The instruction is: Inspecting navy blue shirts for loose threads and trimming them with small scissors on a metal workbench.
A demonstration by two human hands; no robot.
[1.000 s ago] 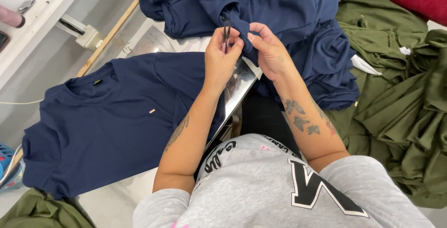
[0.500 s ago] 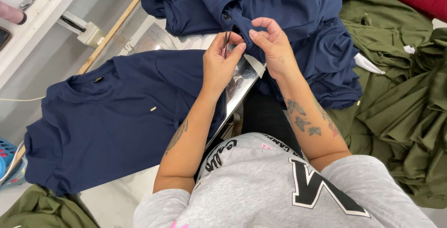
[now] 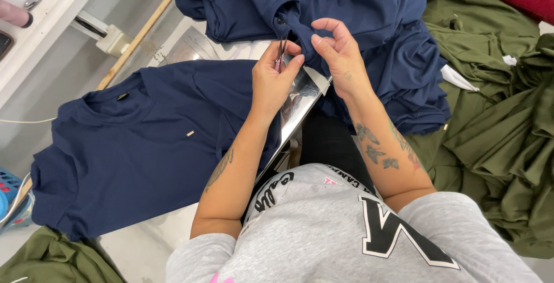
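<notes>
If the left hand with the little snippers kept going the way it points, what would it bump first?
Most likely the bunched navy garment just beyond the left hand and its small snips, though depth is hard to judge.

Olive garments (image 3: 496,127), flat navy shirt (image 3: 138,144)

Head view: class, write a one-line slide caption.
Left hand works small snips at a navy garment's fold pinched by the right hand.

snips (image 3: 281,54) mostly hidden, blue basket (image 3: 8,193) cropped
</notes>
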